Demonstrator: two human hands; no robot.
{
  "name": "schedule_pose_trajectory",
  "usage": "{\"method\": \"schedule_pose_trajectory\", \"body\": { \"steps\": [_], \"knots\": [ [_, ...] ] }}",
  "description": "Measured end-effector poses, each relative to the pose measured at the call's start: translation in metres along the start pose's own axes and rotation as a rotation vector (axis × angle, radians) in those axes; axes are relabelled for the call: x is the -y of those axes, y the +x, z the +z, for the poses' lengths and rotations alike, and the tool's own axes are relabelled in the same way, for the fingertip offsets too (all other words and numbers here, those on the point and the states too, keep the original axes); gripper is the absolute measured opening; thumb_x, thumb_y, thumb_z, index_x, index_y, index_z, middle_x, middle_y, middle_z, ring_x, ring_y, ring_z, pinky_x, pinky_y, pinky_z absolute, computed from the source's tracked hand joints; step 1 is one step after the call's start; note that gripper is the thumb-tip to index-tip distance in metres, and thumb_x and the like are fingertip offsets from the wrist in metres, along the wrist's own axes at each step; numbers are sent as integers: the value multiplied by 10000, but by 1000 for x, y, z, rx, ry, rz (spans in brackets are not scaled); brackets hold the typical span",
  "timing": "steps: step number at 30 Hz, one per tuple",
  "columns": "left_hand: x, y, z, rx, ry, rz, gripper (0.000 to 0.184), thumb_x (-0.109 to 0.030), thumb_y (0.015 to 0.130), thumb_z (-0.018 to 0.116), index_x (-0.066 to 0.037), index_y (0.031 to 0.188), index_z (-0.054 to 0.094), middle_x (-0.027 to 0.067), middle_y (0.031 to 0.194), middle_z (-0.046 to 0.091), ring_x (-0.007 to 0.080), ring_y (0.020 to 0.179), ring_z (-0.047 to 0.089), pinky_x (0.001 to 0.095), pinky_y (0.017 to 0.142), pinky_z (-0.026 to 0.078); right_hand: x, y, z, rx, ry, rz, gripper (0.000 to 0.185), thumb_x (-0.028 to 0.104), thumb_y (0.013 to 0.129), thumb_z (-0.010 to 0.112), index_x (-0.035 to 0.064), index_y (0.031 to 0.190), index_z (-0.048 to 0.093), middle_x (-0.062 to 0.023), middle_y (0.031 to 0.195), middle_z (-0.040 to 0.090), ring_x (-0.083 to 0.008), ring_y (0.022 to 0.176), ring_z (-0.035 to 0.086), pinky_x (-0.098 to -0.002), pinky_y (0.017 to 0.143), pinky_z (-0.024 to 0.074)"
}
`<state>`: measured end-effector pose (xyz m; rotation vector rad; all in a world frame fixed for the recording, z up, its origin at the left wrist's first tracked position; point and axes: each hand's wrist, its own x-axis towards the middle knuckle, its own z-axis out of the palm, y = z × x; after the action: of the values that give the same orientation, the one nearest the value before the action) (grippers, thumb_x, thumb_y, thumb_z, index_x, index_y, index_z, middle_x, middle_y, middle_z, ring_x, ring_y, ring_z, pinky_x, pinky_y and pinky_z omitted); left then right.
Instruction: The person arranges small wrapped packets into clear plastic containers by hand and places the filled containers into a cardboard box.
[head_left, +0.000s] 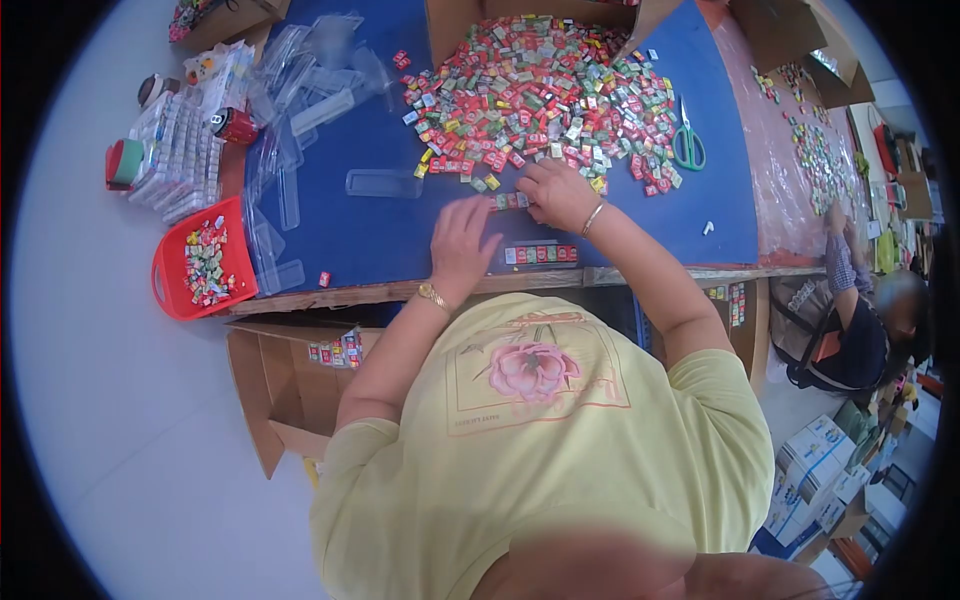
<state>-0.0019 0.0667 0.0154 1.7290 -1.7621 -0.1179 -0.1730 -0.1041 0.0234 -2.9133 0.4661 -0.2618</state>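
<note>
A short row of small coloured pieces (pixel 510 201) lies on the blue table mat (pixel 330 235) between my two hands. My left hand (pixel 463 240) is at the left end of this row, fingers partly spread, with its fingertips by the end piece. At the row's right end my right hand (pixel 558 194) has its fingers curled down against the pieces; what its fingertips hold is hidden. Nearer the table's front edge lies a filled clear tray (pixel 541 254) with a row of similar pieces. Beyond my hands spreads a large heap of these pieces (pixel 530 95).
Green-handled scissors (pixel 688 146) lie right of the heap. An empty clear tray (pixel 384 183) and stacked clear plastic trays (pixel 320 105) are on the left. A red scoop (pixel 163 275) holds pieces at the front left corner. Another person (pixel 850 310) is at the far right.
</note>
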Motion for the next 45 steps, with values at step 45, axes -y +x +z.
{"method": "schedule_pose_trajectory", "body": {
  "steps": [45],
  "knots": [
    [106,15,-49,-109,474,-74,392,-122,869,722,-93,1255,665,119,1279,660,292,1237,585,491,1074,429,-23,20,40,-171,99,-310,239,203,834,703,169,1069,727,2,1225,641,-238,1219,564,-411,1016,472]
  ]
}}
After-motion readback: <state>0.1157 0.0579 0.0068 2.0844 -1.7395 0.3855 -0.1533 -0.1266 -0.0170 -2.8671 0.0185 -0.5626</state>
